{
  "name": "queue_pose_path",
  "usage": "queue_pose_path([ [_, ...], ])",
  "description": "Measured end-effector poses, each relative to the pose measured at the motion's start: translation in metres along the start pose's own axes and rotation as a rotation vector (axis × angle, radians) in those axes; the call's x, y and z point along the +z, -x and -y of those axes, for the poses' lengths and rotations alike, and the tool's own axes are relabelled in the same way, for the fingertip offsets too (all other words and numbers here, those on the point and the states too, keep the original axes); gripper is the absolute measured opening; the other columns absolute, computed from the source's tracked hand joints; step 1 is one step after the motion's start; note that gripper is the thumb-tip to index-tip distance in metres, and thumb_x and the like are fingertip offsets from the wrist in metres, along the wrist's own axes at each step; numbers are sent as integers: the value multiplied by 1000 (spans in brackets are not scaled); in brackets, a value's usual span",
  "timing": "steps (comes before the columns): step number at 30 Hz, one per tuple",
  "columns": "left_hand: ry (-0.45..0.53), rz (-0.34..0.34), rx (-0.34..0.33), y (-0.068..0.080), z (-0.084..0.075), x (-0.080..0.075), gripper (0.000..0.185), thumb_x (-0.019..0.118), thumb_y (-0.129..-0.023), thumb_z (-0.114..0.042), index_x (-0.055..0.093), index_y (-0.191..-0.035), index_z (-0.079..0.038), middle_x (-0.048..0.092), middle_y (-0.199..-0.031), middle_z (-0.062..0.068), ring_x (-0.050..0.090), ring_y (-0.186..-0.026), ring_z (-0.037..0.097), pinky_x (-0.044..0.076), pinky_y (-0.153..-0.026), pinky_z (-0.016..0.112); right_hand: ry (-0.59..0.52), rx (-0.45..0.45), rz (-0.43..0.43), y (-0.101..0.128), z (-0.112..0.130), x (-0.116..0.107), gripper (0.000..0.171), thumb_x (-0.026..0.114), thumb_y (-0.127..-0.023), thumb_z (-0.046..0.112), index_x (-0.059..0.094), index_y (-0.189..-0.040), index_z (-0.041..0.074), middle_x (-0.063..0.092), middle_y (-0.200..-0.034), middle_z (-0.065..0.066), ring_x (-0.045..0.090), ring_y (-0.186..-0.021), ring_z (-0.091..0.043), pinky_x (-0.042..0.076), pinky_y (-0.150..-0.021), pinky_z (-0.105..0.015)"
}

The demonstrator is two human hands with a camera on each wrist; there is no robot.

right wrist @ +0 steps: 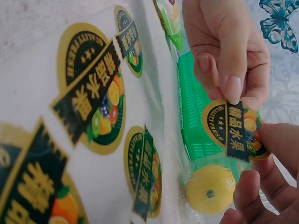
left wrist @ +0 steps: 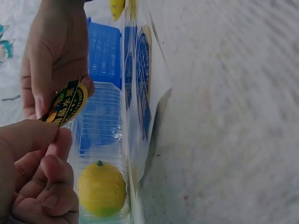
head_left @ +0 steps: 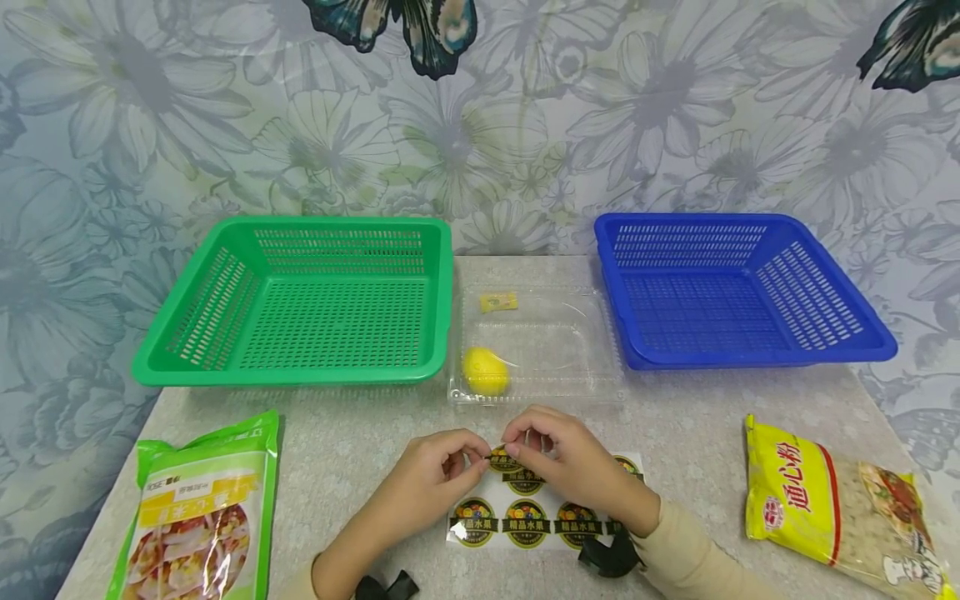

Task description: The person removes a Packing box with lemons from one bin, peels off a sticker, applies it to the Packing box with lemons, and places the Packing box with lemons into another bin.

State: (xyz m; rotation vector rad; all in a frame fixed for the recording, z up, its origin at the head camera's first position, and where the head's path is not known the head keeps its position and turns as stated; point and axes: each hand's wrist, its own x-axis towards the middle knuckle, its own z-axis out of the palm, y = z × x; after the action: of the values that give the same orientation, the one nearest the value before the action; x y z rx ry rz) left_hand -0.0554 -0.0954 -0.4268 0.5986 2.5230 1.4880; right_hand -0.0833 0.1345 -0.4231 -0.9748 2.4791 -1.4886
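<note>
Above sticker sheet (head_left: 525, 521): L hand (head_left: 438, 467) & R hand (head_left: 570, 462) pinching sticker (right wrist: 233, 133).

In front of me a green basket (head_left: 300, 304) sits left and a blue basket (head_left: 738, 287) right, with a clear tray (head_left: 570, 342) between them holding a lemon (head_left: 485, 371). A green bag (head_left: 198, 512) lies near left, a yellow bag (head_left: 832, 504) near right.

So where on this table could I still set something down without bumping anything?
Bare tabletop lies between the green bag and the left hand, and between the sticker sheet and the yellow bag. Both baskets, green and blue, stand empty. It is crowded around the clear tray and both hands.
</note>
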Motion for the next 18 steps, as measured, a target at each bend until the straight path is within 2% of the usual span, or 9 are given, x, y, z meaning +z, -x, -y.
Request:
queue_pose_path([
  [4,65,-1,-59,0,-3,-2,2,69,-94,-21,71,-96,-21,60,-74,-9,46,-60,1,42,-52,19,30,-10,-7,2,2,-7,8,65,-97,18,67,-105,20,66,-97,8,53,-78,-5,47,-68,-22],
  [8,127,-25,-94,-2,-8,-6,7,71,-92,-16,71,-95,-22,62,-76,-6,46,-61,3,40,-52,18,57,-3,-16,7,5,-19,11,66,-96,16,67,-105,23,67,-97,8,54,-77,-5,47,-67,-22],
  [14,165,-57,-98,-5,-17,-9,5,70,-93,-18,71,-97,-21,64,-79,-3,46,-61,4,41,-53,19,91,12,-17,11,9,-33,16,67,-95,14,68,-108,23,68,-94,8,55,-75,-3,47,-67,-23],
  [18,153,-62,-81,-10,-27,-10,5,69,-94,-20,71,-98,-22,62,-75,-4,45,-59,4,41,-52,19,113,-4,-55,11,13,-38,16,68,-94,13,68,-108,22,68,-91,7,55,-74,-2,47,-66,-23],
])
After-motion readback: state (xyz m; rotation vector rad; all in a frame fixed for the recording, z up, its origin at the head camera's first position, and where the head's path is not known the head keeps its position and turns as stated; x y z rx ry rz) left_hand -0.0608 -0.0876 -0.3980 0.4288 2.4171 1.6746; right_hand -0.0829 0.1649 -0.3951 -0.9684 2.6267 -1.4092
